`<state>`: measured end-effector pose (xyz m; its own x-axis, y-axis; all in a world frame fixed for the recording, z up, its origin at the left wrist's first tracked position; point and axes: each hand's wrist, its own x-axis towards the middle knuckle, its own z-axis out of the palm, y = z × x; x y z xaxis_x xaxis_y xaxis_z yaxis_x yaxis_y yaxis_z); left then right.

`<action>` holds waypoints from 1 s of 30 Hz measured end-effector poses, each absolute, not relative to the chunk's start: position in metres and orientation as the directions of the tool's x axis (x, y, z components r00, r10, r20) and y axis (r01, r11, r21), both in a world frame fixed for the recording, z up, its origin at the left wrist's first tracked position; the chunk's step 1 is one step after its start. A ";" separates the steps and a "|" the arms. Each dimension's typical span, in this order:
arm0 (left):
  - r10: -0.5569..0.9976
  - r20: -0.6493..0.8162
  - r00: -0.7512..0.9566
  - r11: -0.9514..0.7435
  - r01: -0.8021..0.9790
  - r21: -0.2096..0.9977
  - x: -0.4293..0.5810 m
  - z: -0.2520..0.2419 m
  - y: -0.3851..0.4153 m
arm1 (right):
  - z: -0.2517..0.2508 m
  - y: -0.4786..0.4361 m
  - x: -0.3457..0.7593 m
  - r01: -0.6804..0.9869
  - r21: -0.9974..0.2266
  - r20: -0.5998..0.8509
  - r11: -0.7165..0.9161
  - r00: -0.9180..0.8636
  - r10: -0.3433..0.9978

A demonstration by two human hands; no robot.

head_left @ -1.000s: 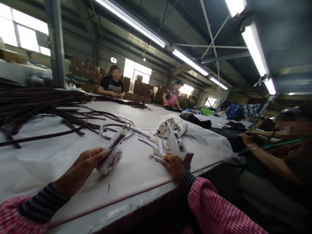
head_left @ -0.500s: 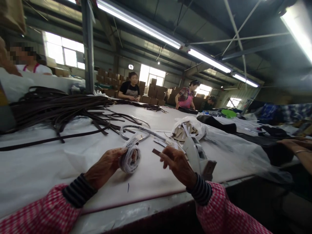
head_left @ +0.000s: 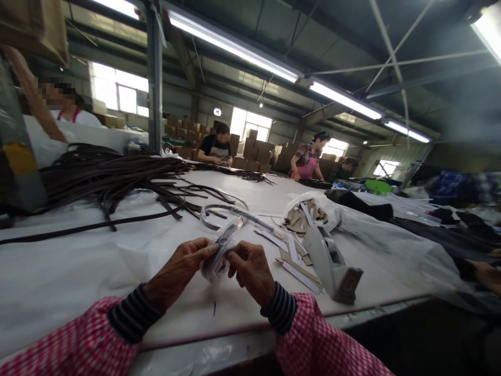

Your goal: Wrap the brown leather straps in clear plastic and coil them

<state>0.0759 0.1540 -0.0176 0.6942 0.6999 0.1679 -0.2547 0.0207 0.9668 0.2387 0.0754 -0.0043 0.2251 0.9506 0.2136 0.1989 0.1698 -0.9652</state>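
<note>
Near the front middle of the table, a coiled strap in clear wrapping [head_left: 213, 265] is pinched at its upper left by my left hand [head_left: 180, 269]. My right hand [head_left: 250, 266] has its fingertips closed at the coil's right side, and whatever lies between them is hidden. A grey tape dispenser [head_left: 332, 266] stands to the right of my right hand. Between them lie loose white and tan strips [head_left: 299, 274]. Behind these, an open plastic bag [head_left: 332, 213] holds more strips.
Dark straps [head_left: 117, 180] are heaped at the back left. A grey post [head_left: 154, 78] rises behind them. Plastic sheeting [head_left: 391, 250] covers the right side. Several people work around the table, one hand [head_left: 487, 274] at the far right.
My right hand has moved left from beside the dispenser to the coil. The small brown strip it held is no longer visible. The view has shifted slightly left.
</note>
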 end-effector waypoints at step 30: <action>0.737 0.162 0.656 -0.141 -0.085 0.986 0.067 -0.002 0.154 | -0.032 0.036 0.272 0.802 -0.192 0.721 0.565 -0.275 0.636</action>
<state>0.0666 0.1539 -0.0017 0.6562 0.7371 0.1616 -0.0847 -0.1409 0.9864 0.2717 0.0359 -0.0315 -0.2750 0.6356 0.7214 0.8025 0.5650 -0.1919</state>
